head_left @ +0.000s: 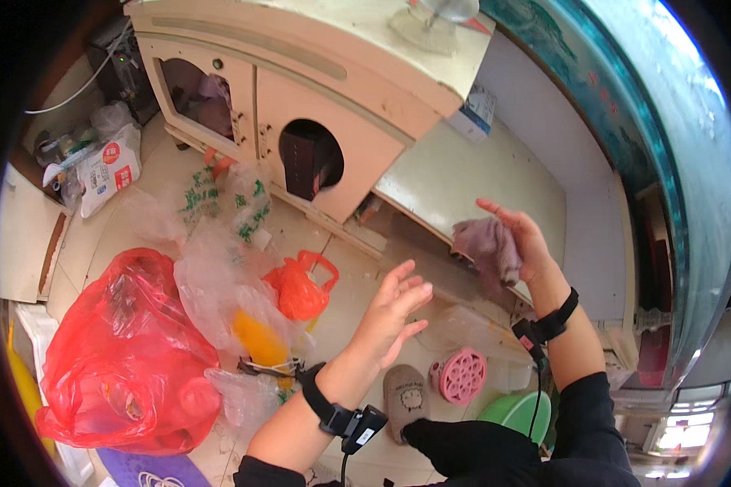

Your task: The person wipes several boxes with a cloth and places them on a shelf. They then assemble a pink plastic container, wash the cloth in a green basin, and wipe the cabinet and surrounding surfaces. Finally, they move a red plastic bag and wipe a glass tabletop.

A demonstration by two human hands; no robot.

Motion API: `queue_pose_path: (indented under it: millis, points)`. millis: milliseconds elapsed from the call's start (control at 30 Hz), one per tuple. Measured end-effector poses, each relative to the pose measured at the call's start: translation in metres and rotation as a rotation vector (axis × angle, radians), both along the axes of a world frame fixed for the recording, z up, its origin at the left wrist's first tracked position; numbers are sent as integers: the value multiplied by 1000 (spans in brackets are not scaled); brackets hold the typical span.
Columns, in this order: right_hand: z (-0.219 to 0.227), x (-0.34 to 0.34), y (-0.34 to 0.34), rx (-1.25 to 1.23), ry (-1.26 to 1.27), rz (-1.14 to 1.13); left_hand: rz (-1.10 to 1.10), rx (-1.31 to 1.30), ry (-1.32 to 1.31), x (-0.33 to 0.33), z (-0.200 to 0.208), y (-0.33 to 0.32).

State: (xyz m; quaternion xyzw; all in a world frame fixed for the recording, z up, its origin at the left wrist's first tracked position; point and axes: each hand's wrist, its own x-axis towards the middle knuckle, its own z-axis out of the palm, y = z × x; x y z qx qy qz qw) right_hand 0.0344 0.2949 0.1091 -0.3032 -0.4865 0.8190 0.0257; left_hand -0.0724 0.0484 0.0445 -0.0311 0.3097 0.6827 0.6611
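My right hand (525, 242) holds a crumpled greyish-mauve cloth (487, 247) against its palm, with the index finger stretched out past it. The cloth hangs over the front edge of a low pale shelf (471, 183). My left hand (390, 315) is raised over the floor, empty, its fingers spread. Nearest to it on the left is a small knotted orange-red plastic bag (302, 286). Each wrist wears a black strap with a small device on it.
A cream cabinet (333, 105) stands ahead, with a dark box (307, 162) behind its round opening. Clear plastic bags (219, 272) and a large red bag (130, 349) cover the floor at left. A pink perforated disc (463, 375) and green basin (518, 412) are near my slippered foot (406, 398).
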Motion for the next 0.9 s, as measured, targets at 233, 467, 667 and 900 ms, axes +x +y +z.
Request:
queue_pose_path:
  millis: [233, 467, 667, 900]
  points:
    - [-64, 41, -114, -203, -36, -18, 29, -129, -33, 25, -30, -4]
    - [-175, 105, -39, 11, -295, -1094, 42, -297, 129, 22, -56, 13]
    - [-213, 171, 64, 232, -338, -1505, -115, -267, 357, 39, -54, 25]
    - [-200, 186, 73, 294, -500, -1136, -201, -96, 826, 70, -107, 114]
